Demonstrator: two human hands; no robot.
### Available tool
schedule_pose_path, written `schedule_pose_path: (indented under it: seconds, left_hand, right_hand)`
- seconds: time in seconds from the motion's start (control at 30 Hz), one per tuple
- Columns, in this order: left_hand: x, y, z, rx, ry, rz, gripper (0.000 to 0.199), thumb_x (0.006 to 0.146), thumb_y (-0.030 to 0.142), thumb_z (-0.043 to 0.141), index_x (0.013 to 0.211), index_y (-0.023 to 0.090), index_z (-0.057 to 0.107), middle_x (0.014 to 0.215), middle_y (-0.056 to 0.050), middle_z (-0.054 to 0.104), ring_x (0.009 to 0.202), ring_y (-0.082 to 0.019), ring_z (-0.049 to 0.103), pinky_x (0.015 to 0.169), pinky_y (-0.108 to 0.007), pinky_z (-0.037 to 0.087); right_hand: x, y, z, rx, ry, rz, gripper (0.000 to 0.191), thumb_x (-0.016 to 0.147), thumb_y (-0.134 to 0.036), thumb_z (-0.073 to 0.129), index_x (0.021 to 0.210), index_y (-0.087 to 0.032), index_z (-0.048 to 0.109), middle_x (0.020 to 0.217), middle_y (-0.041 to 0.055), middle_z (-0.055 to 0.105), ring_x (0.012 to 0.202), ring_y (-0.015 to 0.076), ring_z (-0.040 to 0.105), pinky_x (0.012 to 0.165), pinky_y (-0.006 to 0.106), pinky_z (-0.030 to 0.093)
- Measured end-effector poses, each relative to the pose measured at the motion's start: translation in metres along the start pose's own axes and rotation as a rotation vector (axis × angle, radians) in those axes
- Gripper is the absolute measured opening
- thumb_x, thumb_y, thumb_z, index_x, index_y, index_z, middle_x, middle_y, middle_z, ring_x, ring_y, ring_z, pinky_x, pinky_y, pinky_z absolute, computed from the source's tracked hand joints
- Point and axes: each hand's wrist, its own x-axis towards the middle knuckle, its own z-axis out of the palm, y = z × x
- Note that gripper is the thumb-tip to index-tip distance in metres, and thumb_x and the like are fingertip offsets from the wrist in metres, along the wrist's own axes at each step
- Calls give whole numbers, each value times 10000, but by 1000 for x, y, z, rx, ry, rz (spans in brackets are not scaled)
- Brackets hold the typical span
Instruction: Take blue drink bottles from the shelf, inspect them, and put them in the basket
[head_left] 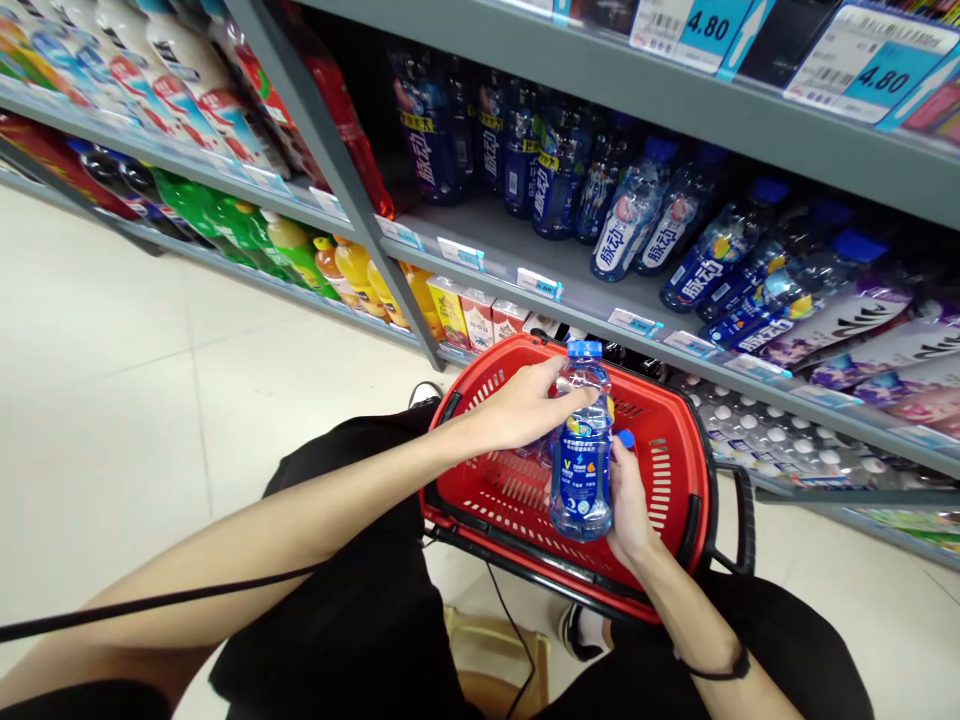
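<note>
A clear bottle (583,470) with a blue label and blue cap stands nearly upright over a red shopping basket (480,400). My left hand (536,402) grips it near the neck, thumb across the front. Lower down, my right hand (628,495) holds the same bottle from its right side; its fingertips are hidden behind it. Inside the basket, another blue cap (625,438) shows just beside my right hand, its bottle mostly hidden. More bottles lie partly covered behind my left hand.
Shelves ahead hold several blue-labelled bottles (630,215), with a grey shelf edge (510,262) above the basket. Small drink cartons (480,318) and packs of white-capped bottles (780,440) sit on the bottom level. A grey upright post (337,160) stands left. Below is a low stool (499,650).
</note>
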Motion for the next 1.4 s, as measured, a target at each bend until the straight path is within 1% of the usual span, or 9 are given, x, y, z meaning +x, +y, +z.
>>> schedule_pose_path:
  seconds: [0.17, 0.3, 0.43, 0.6, 0.73, 0.93, 1.1, 1.2, 1.4]
  left_hand:
    - [1, -2, 0, -9, 1, 10, 366, 938, 473, 614, 1132, 164, 643, 1109, -92, 757, 984, -250, 732, 844, -375, 578]
    - [1, -3, 0, -18, 2, 4, 377, 932, 475, 619, 1133, 157, 647, 1109, -96, 759, 985, -251, 735, 860, -381, 579]
    - [1, -3, 0, -27, -9, 6, 395, 935, 480, 615, 1165, 160, 642, 1120, -97, 757, 987, -247, 736, 852, -370, 581]
    - [1, -3, 0, -1, -2, 0, 369, 937, 484, 610, 1117, 163, 639, 1095, -100, 755, 980, -254, 739, 826, -367, 583]
    - [1, -3, 0, 4, 0, -7, 351, 937, 484, 610, 1090, 169, 631, 1083, -92, 758, 978, -258, 743, 837, -380, 582]
    - [1, -2, 0, -9, -10, -9, 331, 938, 465, 611, 1090, 171, 625, 1072, -81, 759, 984, -250, 740, 846, -371, 575]
    - [0, -1, 0, 34, -3, -10, 342, 951, 476, 597, 1085, 163, 630, 1036, -76, 758, 890, -215, 724, 780, -336, 561]
    - [0, -2, 0, 44, 2, -3, 361, 962, 489, 590, 1112, 163, 633, 1040, -75, 758, 886, -211, 722, 768, -327, 554]
    - [1, -6, 0, 20, -3, 26, 365, 967, 491, 591, 1123, 165, 638, 1056, -84, 760, 936, -229, 735, 805, -338, 561]
  right_hand:
    - [1, 2, -1, -5, -14, -3, 553, 827, -681, 695, 1178, -259, 762, 1007, 13, 832, 1085, 325, 753, 892, 453, 631]
    - [2, 3, -1, 10, -6, 0, 571, 813, -686, 704, 1181, -253, 760, 1012, 13, 830, 1090, 326, 749, 889, 448, 632]
    - [2, 4, -3, 18, -20, 34, 575, 834, -688, 693, 1202, -251, 755, 1041, 19, 828, 1099, 323, 745, 881, 441, 634]
    - [1, 5, -5, 21, -15, 47, 594, 842, -693, 684, 1224, -241, 747, 1079, 22, 823, 1103, 322, 743, 867, 433, 639]
    - [0, 4, -4, 23, -33, 55, 575, 874, -680, 660, 1246, -249, 738, 1093, 20, 821, 1114, 318, 741, 870, 435, 639]
    - [-2, 0, 2, 32, 15, 40, 585, 779, -690, 738, 1162, -248, 763, 1107, 17, 818, 1168, 340, 718, 900, 462, 637]
    - [-2, -2, 5, 41, 39, 37, 599, 733, -695, 772, 1125, -242, 769, 1103, 15, 819, 1191, 336, 707, 932, 455, 629]
    - [-2, -2, 4, 52, 44, 36, 584, 730, -689, 781, 1105, -241, 772, 1092, 13, 820, 1194, 332, 704, 943, 446, 624]
    - [-1, 0, 2, 28, 43, 34, 529, 779, -665, 752, 1118, -258, 769, 1047, 0, 826, 1163, 321, 719, 939, 440, 621]
